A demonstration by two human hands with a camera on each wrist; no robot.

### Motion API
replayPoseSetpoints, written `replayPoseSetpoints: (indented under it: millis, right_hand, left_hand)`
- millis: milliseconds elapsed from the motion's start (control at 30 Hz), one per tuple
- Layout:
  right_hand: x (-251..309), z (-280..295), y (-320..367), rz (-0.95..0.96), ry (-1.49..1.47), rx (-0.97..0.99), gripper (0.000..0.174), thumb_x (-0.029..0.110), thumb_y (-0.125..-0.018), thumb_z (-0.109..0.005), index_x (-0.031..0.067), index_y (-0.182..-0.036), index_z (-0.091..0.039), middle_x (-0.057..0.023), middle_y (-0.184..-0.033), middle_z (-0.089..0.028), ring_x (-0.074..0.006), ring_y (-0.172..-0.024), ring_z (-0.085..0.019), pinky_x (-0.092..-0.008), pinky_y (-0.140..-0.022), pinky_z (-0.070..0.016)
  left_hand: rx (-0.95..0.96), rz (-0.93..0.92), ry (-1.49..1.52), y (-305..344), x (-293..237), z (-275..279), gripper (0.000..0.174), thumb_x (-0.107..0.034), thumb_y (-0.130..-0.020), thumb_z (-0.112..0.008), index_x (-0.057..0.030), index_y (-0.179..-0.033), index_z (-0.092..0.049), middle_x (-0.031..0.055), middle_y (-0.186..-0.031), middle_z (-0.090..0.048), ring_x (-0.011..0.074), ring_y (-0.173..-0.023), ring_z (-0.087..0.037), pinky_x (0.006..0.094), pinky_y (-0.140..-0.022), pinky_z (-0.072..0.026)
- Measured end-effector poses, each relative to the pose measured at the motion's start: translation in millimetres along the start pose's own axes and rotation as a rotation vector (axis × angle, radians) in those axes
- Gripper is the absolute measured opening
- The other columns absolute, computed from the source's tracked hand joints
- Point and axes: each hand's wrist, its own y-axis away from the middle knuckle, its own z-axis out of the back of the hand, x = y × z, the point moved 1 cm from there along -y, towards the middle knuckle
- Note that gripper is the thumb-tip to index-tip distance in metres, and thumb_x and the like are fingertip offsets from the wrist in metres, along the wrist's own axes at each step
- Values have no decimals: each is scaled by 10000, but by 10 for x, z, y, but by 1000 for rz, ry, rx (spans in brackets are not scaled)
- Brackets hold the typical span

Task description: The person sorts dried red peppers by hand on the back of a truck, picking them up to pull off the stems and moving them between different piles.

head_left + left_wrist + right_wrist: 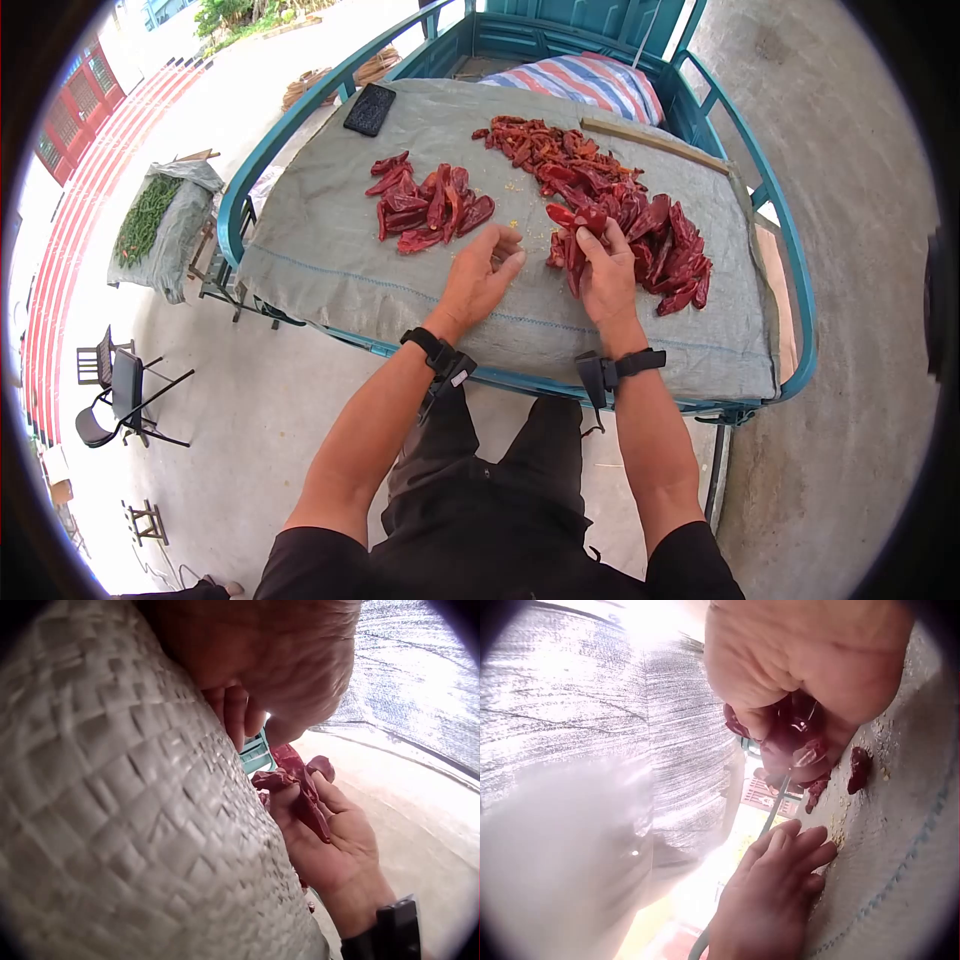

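My right hand (608, 285) grips several dark red chili peppers (577, 225), thumb and fingers curled round them. In the right wrist view, the held peppers (791, 746) bunch beneath the palm, and some stick out past the fingers. Left of it, my left hand (478, 278) hovers close over the cloth with loosely bent fingers and nothing visible in its grasp. Beyond the left hand lies a small pile of red peppers (430, 207). A larger pile (650, 225) spreads right of and behind the right hand, with smaller torn-looking pieces (535, 143) at its far end.
A grey woven sheet (400, 300) covers the load on a teal cart bed with a railing (785, 240). A black phone-like slab (370, 109) and a wooden strip (655, 143) lie on it. Behind is a striped sack (590, 85); green peppers (148, 218) sit on sheeting at left.
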Motion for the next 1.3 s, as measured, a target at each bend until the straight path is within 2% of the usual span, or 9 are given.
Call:
replayPoseSetpoints:
  millis: [200,400,500,600,700,800,900,1000,1300]
  right_hand:
    - [-119,-65,0,-71,-136,89,260,92,-1127,-678,44,-1381,-654,-104,-1229,-769,-231,-1103,-781,-401,-870,-669]
    - [-235,-111,45,-146,-184,167,318,101,-1131,-653,34,-1440,-625,-126,-1262,-755,-247,-1106,-767,-414,-874,-633]
    - [-236,-110,62,-158,-200,184,340,105,-1128,-655,33,-1458,-621,-132,-1263,-755,-251,-1112,-761,-414,-874,-622]
    - [-222,-86,62,-164,-213,220,353,114,-1127,-653,35,-1469,-618,-131,-1271,-753,-255,-1113,-760,-410,-869,-622]
    - [-214,-83,79,-171,-202,214,364,129,-1128,-655,37,-1477,-616,-127,-1284,-751,-261,-1115,-761,-407,-846,-625]
    - [-198,-97,99,-166,-209,187,368,135,-1129,-656,38,-1482,-615,-123,-1300,-748,-262,-1128,-759,-405,-812,-632]
    - [-194,-78,97,-140,-243,151,359,127,-1129,-652,39,-1476,-618,-116,-1307,-744,-259,-1142,-752,-410,-788,-643]
    - [-206,-71,77,-105,-240,92,342,116,-1131,-646,38,-1464,-622,-109,-1307,-742,-253,-1160,-747,-411,-779,-651]
    - [-248,-101,79,-44,-98,103,320,117,-1133,-657,29,-1440,-636,-115,-1280,-749,-229,-1068,-760,-372,-785,-645]
  left_hand:
    - [25,-23,4,-10,1,23,495,-165,-1084,-768,-36,-1518,-566,104,-1309,-735,151,-1077,-686,319,-913,-560]
    - [42,-107,156,-31,-16,59,895,6,-940,-747,-81,-1739,-353,162,-1576,-618,184,-1185,-721,305,-906,-562]
    - [115,-32,102,-36,-87,93,981,75,-872,-715,-89,-1760,-333,164,-1581,-624,178,-1182,-739,302,-897,-565]
    - [181,-24,-2,-40,-136,73,971,104,-889,-708,-95,-1762,-332,162,-1558,-649,164,-1124,-753,295,-884,-565]
    - [181,-21,164,-42,-20,43,898,103,-936,-720,-76,-1739,-361,139,-1446,-718,159,-1081,-759,287,-884,-567]
    - [89,-32,194,-51,69,-2,742,63,-944,-754,-22,-1625,-471,137,-1193,-799,185,-999,-784,326,-869,-610]
    - [110,-3,211,-50,79,3,535,25,-998,-775,15,-1473,-529,116,-1100,-791,165,-962,-772,320,-843,-606]
    - [39,58,216,-28,45,-2,371,16,-1025,-776,18,-1319,-549,107,-1074,-779,149,-894,-755,307,-794,-603]
    - [-257,20,213,-9,-58,-33,279,-43,-1040,-816,1,-1162,-568,94,-998,-763,115,-804,-730,284,-689,-601]
